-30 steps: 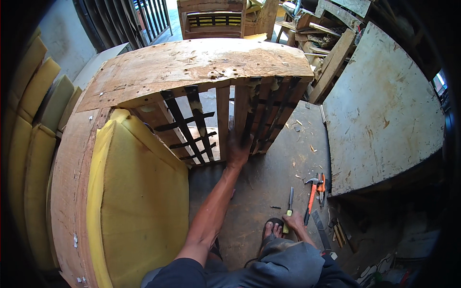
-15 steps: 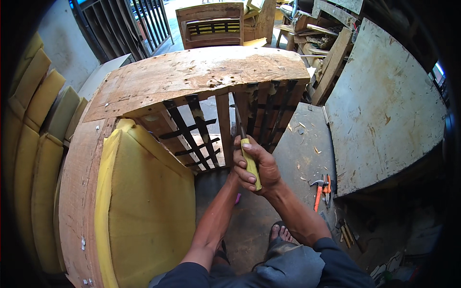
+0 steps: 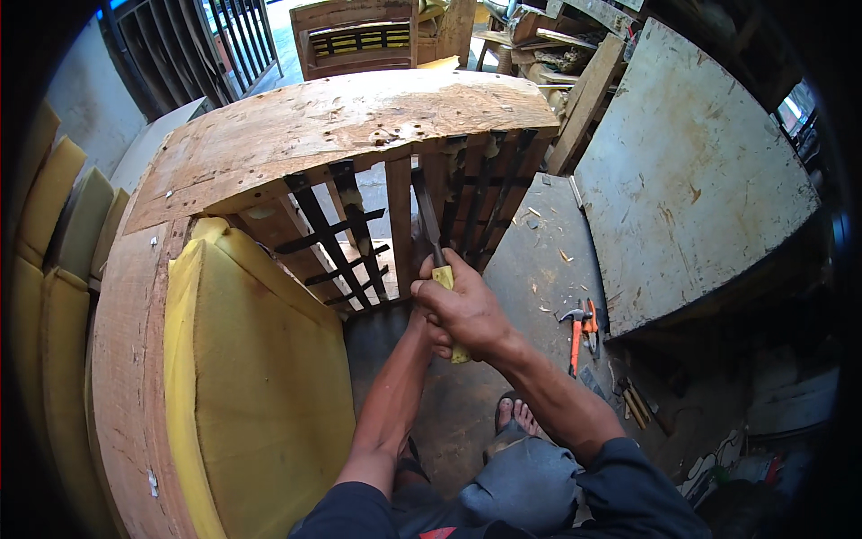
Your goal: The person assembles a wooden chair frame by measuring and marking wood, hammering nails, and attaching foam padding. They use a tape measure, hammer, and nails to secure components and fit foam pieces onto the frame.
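Note:
My right hand point(image 3: 462, 310) is closed around the yellow handle of a chisel point(image 3: 428, 216). Its metal blade points up and away, against the underside of a wooden furniture frame point(image 3: 377, 108), by the slats and black webbing straps point(image 3: 328, 229). My left forearm point(image 3: 388, 404) reaches up beside the right one. The left hand lies mostly behind my right hand, so its fingers and anything in them are hidden. A yellow foam pad point(image 3: 269, 359) lines the frame's side, left of my arms.
An orange-handled hammer point(image 3: 576, 341) and orange-handled pliers point(image 3: 591, 325) lie on the floor at right, near wood chips. A worn pale board point(image 3: 691, 180) stands beyond them. Foam cushions point(image 3: 63, 341) are stacked at far left; another wooden frame point(image 3: 355, 40) stands at the back.
My right hand has turned over on the chisel handle and now shows its back. The chisel blade leans more to the left. The whole view has shifted slightly.

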